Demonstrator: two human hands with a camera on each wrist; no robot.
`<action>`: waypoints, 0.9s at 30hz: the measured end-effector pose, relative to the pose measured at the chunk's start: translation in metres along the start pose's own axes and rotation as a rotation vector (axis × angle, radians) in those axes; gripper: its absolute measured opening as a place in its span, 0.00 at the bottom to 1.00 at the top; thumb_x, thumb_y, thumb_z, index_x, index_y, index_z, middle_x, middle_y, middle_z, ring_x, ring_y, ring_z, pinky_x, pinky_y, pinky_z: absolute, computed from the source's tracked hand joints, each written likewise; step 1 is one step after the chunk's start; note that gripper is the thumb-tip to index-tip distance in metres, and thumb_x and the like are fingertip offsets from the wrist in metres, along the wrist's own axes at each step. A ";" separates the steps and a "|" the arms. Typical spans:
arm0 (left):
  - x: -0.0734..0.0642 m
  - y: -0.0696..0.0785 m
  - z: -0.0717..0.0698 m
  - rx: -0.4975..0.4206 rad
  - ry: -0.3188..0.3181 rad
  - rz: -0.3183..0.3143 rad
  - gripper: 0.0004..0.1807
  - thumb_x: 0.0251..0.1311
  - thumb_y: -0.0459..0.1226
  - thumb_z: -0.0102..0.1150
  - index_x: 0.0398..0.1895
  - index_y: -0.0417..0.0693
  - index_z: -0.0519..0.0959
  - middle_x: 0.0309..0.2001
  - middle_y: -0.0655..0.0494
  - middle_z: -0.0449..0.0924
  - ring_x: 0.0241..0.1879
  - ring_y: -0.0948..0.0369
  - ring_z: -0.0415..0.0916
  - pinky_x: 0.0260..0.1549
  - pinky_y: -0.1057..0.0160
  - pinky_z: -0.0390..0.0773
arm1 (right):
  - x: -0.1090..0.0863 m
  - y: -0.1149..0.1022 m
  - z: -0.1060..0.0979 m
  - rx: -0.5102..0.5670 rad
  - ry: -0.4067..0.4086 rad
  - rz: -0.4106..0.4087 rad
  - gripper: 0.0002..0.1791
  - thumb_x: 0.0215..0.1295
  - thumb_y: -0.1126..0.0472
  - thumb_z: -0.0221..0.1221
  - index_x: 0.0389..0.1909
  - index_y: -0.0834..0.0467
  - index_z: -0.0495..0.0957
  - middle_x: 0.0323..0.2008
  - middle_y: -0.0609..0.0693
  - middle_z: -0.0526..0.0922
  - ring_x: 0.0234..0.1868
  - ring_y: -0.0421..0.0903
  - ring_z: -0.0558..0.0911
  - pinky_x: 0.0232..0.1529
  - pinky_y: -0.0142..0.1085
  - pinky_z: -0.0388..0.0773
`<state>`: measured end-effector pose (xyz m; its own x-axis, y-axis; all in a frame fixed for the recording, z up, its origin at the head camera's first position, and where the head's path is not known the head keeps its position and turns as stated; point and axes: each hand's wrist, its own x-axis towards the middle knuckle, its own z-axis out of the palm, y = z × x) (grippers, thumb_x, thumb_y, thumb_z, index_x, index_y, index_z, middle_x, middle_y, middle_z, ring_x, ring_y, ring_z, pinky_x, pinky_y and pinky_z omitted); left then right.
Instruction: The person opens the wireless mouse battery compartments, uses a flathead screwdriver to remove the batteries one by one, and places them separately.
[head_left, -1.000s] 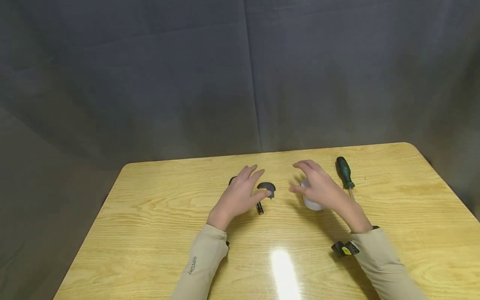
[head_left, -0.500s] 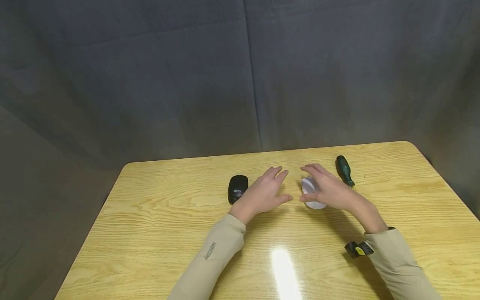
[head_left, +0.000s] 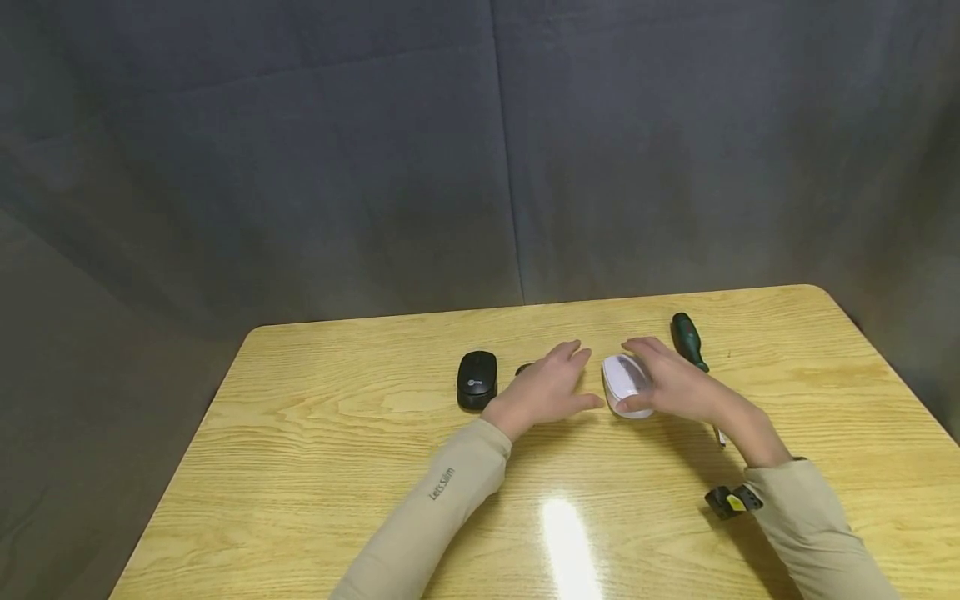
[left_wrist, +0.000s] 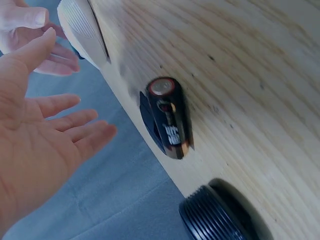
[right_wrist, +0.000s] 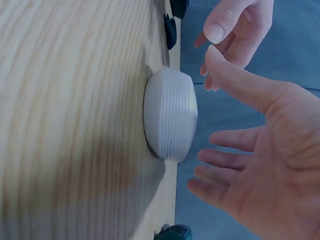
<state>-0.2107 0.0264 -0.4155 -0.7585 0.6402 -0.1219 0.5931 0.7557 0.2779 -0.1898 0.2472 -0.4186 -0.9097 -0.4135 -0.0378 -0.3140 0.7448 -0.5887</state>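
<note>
Light wood-grain table (head_left: pixel 300 467). Left hand (head_left: pixel 549 388), right hand (head_left: pixel 675 385): both grips spread, holding nothing. White, rounded, ridged-sided mouse (head_left: pixel 618 377) on table, partly beneath right hand. Black, copper-ended cylindrical battery (left_wrist: pixel 169 117) near left hand.

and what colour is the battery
Black, with a copper-coloured end; the battery shows best in the left wrist view.
</note>
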 end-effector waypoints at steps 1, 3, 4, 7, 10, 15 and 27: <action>0.001 0.001 0.001 0.009 0.000 0.004 0.44 0.71 0.57 0.60 0.78 0.39 0.62 0.78 0.40 0.58 0.77 0.50 0.57 0.67 0.57 0.69 | 0.000 0.001 0.000 0.000 -0.005 0.001 0.52 0.58 0.53 0.77 0.70 0.78 0.60 0.68 0.77 0.64 0.61 0.69 0.72 0.57 0.62 0.73; 0.003 0.004 0.002 0.010 0.001 0.012 0.43 0.71 0.56 0.61 0.78 0.38 0.63 0.78 0.39 0.59 0.77 0.50 0.58 0.68 0.57 0.68 | -0.001 0.003 0.001 0.000 -0.017 0.008 0.51 0.57 0.54 0.77 0.70 0.78 0.60 0.67 0.77 0.64 0.60 0.69 0.73 0.56 0.62 0.74; 0.004 0.005 0.003 0.008 0.000 0.015 0.43 0.71 0.56 0.61 0.78 0.38 0.63 0.78 0.39 0.59 0.77 0.50 0.58 0.68 0.57 0.68 | -0.002 0.004 0.002 0.004 -0.022 0.012 0.52 0.57 0.54 0.78 0.70 0.78 0.61 0.67 0.77 0.64 0.60 0.68 0.73 0.56 0.62 0.74; 0.007 0.009 0.005 -0.017 -0.006 0.022 0.42 0.71 0.56 0.60 0.78 0.40 0.63 0.78 0.39 0.59 0.77 0.50 0.58 0.69 0.56 0.67 | -0.004 0.006 0.002 0.018 -0.040 0.019 0.52 0.56 0.54 0.78 0.70 0.77 0.61 0.66 0.77 0.65 0.58 0.67 0.74 0.55 0.61 0.75; 0.009 0.013 0.008 -0.040 -0.017 0.034 0.41 0.72 0.57 0.60 0.79 0.43 0.64 0.78 0.41 0.59 0.77 0.50 0.57 0.69 0.55 0.67 | -0.007 0.008 0.002 0.022 -0.067 0.020 0.52 0.56 0.52 0.78 0.70 0.77 0.62 0.66 0.77 0.65 0.59 0.67 0.74 0.55 0.60 0.75; 0.011 0.017 0.010 -0.036 -0.027 0.070 0.40 0.72 0.56 0.60 0.78 0.45 0.65 0.79 0.47 0.58 0.78 0.52 0.56 0.72 0.57 0.61 | -0.008 0.013 0.003 0.023 -0.114 0.023 0.55 0.56 0.50 0.78 0.72 0.77 0.59 0.69 0.77 0.63 0.63 0.69 0.72 0.58 0.61 0.74; 0.018 0.021 0.015 0.000 -0.064 0.075 0.38 0.75 0.54 0.57 0.80 0.46 0.62 0.79 0.52 0.58 0.76 0.55 0.59 0.72 0.61 0.59 | -0.008 0.015 0.004 0.049 -0.105 0.020 0.52 0.59 0.55 0.76 0.73 0.77 0.58 0.69 0.77 0.63 0.66 0.71 0.69 0.62 0.63 0.70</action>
<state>-0.2079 0.0562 -0.4262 -0.6934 0.7022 -0.1613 0.6473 0.7055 0.2887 -0.1865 0.2598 -0.4305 -0.8814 -0.4532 -0.1331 -0.2798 0.7280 -0.6259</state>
